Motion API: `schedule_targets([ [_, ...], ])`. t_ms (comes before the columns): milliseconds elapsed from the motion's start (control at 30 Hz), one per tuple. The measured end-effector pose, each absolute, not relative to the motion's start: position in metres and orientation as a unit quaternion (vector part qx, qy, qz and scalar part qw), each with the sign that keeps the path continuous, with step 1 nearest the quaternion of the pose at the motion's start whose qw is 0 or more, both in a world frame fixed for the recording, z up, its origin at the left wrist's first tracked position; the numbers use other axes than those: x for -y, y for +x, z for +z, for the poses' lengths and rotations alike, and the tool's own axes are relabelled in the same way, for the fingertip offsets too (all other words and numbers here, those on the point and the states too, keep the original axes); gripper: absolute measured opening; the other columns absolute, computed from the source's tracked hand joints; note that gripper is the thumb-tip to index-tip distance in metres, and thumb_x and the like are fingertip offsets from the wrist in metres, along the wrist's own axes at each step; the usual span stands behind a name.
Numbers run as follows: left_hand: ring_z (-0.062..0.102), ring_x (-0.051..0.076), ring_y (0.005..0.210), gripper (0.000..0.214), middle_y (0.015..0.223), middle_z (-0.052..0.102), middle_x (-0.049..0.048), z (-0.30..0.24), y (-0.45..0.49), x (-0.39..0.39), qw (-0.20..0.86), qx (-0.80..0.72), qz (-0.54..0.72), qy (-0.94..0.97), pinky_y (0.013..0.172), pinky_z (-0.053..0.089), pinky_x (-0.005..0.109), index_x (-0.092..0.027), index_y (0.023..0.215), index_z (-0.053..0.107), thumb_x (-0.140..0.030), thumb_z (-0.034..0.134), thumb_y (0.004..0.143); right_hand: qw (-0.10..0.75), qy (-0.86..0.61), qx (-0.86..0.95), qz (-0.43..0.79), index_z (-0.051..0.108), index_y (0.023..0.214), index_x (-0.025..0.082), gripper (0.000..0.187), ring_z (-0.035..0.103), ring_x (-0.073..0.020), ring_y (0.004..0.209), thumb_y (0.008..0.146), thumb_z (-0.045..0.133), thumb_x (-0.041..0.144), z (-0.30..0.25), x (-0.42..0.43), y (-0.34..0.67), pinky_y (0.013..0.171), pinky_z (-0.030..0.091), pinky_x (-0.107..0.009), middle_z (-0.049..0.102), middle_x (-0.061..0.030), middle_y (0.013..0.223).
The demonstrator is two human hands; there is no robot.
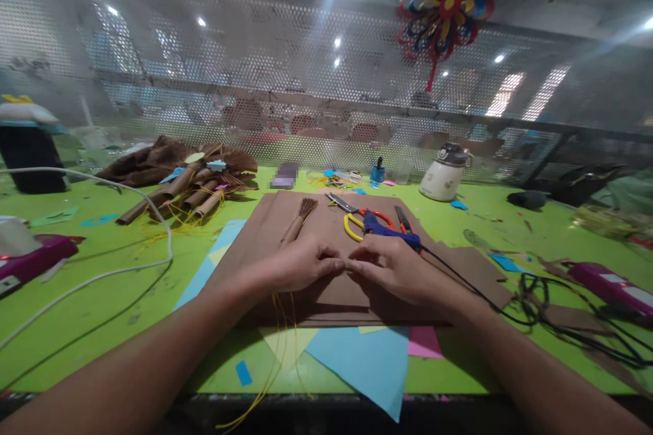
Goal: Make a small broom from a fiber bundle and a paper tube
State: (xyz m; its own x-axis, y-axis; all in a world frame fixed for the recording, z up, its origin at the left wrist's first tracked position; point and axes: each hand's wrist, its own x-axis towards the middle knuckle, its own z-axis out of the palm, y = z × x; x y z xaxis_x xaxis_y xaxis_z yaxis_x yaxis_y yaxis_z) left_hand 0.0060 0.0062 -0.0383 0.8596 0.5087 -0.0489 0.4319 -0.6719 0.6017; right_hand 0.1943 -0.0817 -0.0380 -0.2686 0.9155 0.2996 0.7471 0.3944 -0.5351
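Note:
My left hand [300, 264] and my right hand [392, 266] meet fingertip to fingertip over a brown paper sheet [352, 299] on the green table. Both have their fingers curled and pinched together; what lies between them is too small to make out. A small brown paper broom [297, 223] lies just beyond my left hand. Beyond my right hand lie yellow-handled scissors [352, 216] and a blue glue gun [390, 231] with a black cord. Thin yellow strings [278, 346] trail from under my left wrist over the table's front edge.
Blue, yellow and pink paper sheets [367, 360] stick out from under the brown one. A pile of paper brooms [198, 187] lies at the back left, a white jar [443, 173] at the back right. Purple tools sit at both sides, with a white cable [153, 245] left and black cords [551, 312] right.

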Motion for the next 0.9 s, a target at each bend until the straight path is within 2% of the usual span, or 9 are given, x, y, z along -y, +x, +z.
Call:
schedule_targets([
  [133,0.031,0.009,0.054,0.038,0.056,0.038,-0.0048,-0.036,0.006,0.001,0.292,-0.241,0.089,0.921,0.051,0.022,0.024,-0.015,0.065,0.053,-0.042,0.041,0.089,0.315,-0.545,0.754,0.187,0.066,0.073,0.014,0.014,0.056,-0.0127,0.067,0.083,0.058,0.020,-0.039,0.080,0.192,0.061,0.041,-0.023,0.064,-0.0012,0.070],
  [400,0.040,0.010,0.056,0.031,0.061,0.052,-0.0026,-0.030,0.008,0.011,0.255,-0.219,0.096,0.937,0.052,0.026,0.023,-0.014,0.075,0.062,-0.034,0.043,0.089,0.289,-0.497,0.792,0.205,0.065,0.073,0.014,0.015,0.054,-0.0121,0.066,0.084,0.057,0.021,-0.036,0.081,0.202,0.062,0.040,-0.022,0.062,-0.0005,0.069],
  [733,0.042,0.010,0.056,0.029,0.060,0.054,-0.0015,-0.027,0.004,0.004,0.343,-0.227,0.057,0.910,0.052,0.030,0.023,-0.015,0.068,0.057,-0.034,0.046,0.086,0.268,-0.482,0.812,0.192,0.066,0.078,0.015,0.015,0.056,-0.0131,0.068,0.085,0.054,0.020,-0.034,0.082,0.203,0.062,0.041,-0.023,0.065,-0.0018,0.072],
  [900,0.039,0.010,0.057,0.025,0.057,0.044,-0.0043,-0.025,0.006,0.007,0.323,-0.219,0.081,0.917,0.052,0.029,0.022,-0.014,0.066,0.057,-0.029,0.047,0.083,0.286,-0.464,0.818,0.184,0.066,0.083,0.014,0.015,0.055,-0.0126,0.068,0.086,0.054,0.021,-0.040,0.083,0.199,0.061,0.040,-0.022,0.066,-0.0015,0.075],
])
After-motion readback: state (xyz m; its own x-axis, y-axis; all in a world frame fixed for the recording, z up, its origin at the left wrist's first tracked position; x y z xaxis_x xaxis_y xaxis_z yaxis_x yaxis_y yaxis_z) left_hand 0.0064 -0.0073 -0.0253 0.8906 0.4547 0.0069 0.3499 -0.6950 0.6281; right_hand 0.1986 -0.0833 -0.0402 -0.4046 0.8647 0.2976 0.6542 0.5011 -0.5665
